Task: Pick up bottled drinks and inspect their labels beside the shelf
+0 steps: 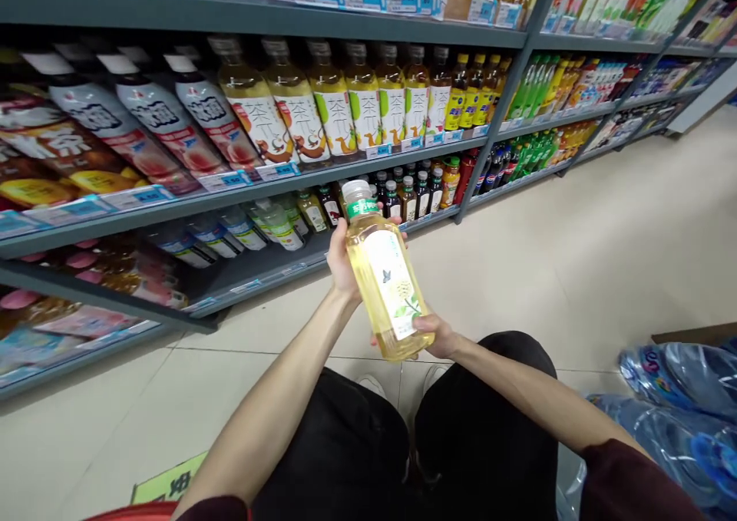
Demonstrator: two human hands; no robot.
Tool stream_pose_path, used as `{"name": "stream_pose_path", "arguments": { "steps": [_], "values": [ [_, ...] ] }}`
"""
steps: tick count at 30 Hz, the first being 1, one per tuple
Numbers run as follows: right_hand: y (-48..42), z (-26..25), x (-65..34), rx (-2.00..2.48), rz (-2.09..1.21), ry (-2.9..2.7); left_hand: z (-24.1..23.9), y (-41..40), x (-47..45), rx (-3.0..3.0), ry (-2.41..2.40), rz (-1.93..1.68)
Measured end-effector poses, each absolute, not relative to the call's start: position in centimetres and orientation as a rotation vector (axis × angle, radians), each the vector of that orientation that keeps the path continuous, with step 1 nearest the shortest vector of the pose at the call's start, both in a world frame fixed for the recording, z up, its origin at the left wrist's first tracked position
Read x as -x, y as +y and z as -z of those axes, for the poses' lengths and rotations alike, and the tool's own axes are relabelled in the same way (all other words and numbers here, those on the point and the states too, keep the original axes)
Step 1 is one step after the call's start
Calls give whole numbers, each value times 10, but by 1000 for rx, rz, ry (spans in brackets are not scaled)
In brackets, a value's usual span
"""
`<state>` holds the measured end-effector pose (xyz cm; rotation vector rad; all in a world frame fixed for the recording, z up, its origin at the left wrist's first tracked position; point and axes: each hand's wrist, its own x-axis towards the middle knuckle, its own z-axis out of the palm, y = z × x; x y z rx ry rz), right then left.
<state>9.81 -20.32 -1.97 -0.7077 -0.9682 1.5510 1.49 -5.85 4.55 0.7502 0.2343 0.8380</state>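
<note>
Two hands carry one bottle [385, 279] at the centre of the frame. Your left hand [342, 264] is closed around its shoulder, just below the green neck band and white cap. Your right hand [441, 335] is closed on the base from the lower right. Held at both ends like this, the bottle of pale yellow drink lies tilted, cap toward the shelving and label turned up toward you, which probably keeps it steady and easy to read. It hangs in the air above your knees [357, 436], in black trousers, and touches neither the shelf [322, 168] nor the tiled floor [604, 252]. Across the upper middle of the frame, at least six tea bottles [337, 118] stand side by side with labels facing out, each matched by price tags [276, 170] clipped along the shelf edge. In the upper left you can count three white-capped bottles [155, 118] in the same row. At the lower right, wrapped packs of water [679, 383] lie on the floor; their number cannot be told.
</note>
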Motion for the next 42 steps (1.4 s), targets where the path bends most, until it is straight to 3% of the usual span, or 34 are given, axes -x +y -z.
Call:
{"name": "stream_pose_path", "arguments": {
  "steps": [14,17,23,32,42],
  "values": [
    [-229,23,-97,271,-2101,-509,-37,-51,-6,-516,49,-783],
    [-228,12,-97,418,-2137,-584,-38,-47,-4,-530,6,-735],
    [-227,2,-88,942,-1836,-696,-30,-39,-1,-688,-54,-603],
    [-228,12,-80,1060,-1416,-753,-25,-35,0,-746,-23,-590],
    [-227,24,-80,1205,-1238,-822,-25,-43,-6,-883,-70,-455]
  ]
}}
